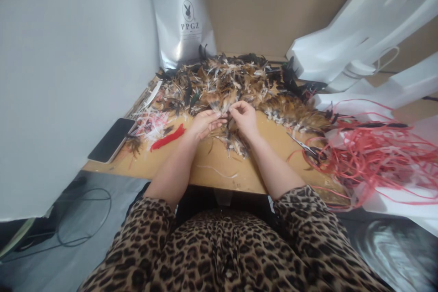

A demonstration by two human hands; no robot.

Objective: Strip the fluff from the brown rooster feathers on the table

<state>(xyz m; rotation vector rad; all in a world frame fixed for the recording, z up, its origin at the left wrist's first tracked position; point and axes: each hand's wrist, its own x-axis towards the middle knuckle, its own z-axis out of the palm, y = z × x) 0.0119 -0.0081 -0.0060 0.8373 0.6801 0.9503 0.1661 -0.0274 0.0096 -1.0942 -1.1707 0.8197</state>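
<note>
Both my hands meet over the middle of the table. My left hand (208, 122) pinches a small bunch of brown feathers (221, 104) near its pale quill ends. Close against it, my right hand (243, 117) has its thumb and forefinger pressed together at the same quills. Whether a thread or tie is between those fingertips is too small to see. Behind the hands spreads a big heap of brown, black and white feathers (219, 75). Just below my hands lies a smaller loose pile of feathers (236, 143).
On the left lie a phone (112, 140), pink and white strips (152, 125) and a red strip (167, 138). Scissors (304, 145) rest at right beside tangled pink ribbon (379, 159). A silver bag (185, 18) stands behind, and a white panel (68, 77) bounds the left side.
</note>
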